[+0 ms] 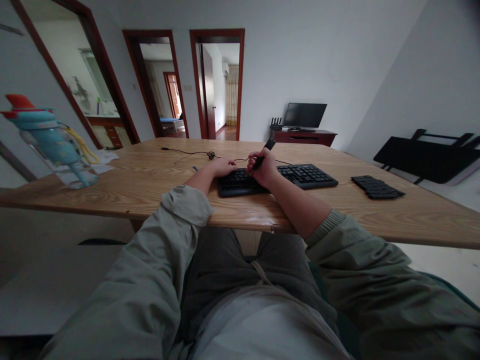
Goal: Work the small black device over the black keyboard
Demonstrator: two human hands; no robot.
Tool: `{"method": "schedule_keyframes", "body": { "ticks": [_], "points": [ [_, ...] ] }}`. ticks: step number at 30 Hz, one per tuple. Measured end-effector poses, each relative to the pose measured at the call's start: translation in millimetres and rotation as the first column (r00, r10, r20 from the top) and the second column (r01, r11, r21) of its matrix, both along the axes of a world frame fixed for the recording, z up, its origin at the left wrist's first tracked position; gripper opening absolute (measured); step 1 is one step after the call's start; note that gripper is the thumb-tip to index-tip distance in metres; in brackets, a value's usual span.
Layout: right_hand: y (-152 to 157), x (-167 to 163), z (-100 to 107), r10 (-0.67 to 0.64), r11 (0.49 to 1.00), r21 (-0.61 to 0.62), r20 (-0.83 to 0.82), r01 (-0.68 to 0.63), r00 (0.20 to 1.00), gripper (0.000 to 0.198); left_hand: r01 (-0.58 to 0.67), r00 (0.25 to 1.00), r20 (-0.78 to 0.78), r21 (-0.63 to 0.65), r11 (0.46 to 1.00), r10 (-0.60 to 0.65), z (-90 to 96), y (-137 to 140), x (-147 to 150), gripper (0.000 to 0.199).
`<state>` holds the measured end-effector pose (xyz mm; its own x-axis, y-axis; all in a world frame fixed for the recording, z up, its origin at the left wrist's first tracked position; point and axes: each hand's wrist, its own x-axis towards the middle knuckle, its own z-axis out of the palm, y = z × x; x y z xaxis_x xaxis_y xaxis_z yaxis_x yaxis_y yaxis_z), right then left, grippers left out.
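Observation:
A black keyboard [305,176] lies on the wooden table in front of me, its left part partly covered by my hands. My left hand [224,166] rests at the keyboard's far left corner, fingers stretched out over its edge. Above the middle of the keyboard, my right hand [264,167] is closed in a fist around a black stick-like tool [269,145]. The tool stands tilted, its upper end poking out above the fist; its lower end is too hidden to name its kind. A thin black cable [191,151] with a tangled knot runs behind the keyboard.
Several flat black pieces [377,187] lie close together on the table [157,190], right of the keyboard. A blue bottle with a red lid [52,137] stands at the left over some papers [107,157]. A monitor [304,115] sits on a cabinet by the far wall.

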<state>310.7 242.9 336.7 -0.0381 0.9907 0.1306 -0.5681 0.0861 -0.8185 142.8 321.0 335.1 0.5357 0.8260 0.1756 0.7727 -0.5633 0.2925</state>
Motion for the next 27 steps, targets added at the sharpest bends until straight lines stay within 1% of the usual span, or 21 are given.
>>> {"method": "schedule_keyframes", "body": {
  "ticks": [4, 8, 11, 15, 21, 27],
  "points": [
    [-0.3, -0.3, 0.8, 0.009, 1.000, 0.013, 0.026, -0.009, 1.000, 0.018, 0.010, 1.000, -0.013, -0.016, 1.000, -0.010, 0.4, -2.3, -0.1, 0.034],
    [-0.8, -3.3, 0.4, -0.009, 0.997, 0.081, 0.109, 0.000, 0.994, 0.015, 0.013, 1.000, -0.017, -0.035, 0.999, -0.014, 0.6, -2.9, 0.1, 0.036],
    [-1.4, -5.8, -0.8, -0.019, 0.994, 0.105, 0.125, 0.006, 0.992, 0.015, 0.015, 1.000, -0.019, -0.031, 0.999, -0.016, -0.5, -1.7, 0.0, 0.036],
    [-2.5, -8.6, -1.7, -0.048, 0.995, 0.090, 0.116, 0.038, 0.992, 0.016, 0.025, 1.000, -0.007, -0.025, 0.999, -0.026, -2.6, 0.7, -0.7, 0.038],
    [-4.5, -10.0, 0.0, -0.072, 0.996, 0.048, 0.053, 0.070, 0.996, 0.015, 0.031, 0.999, 0.013, -0.039, 0.999, -0.030, -3.3, 1.7, -0.7, 0.035],
    [-8.3, -6.7, 4.2, -0.047, 0.999, 0.012, 0.100, 0.046, 0.994, 0.016, 0.023, 1.000, -0.003, -0.039, 0.999, -0.023, -1.5, 1.0, -0.7, 0.035]
  ]
}}
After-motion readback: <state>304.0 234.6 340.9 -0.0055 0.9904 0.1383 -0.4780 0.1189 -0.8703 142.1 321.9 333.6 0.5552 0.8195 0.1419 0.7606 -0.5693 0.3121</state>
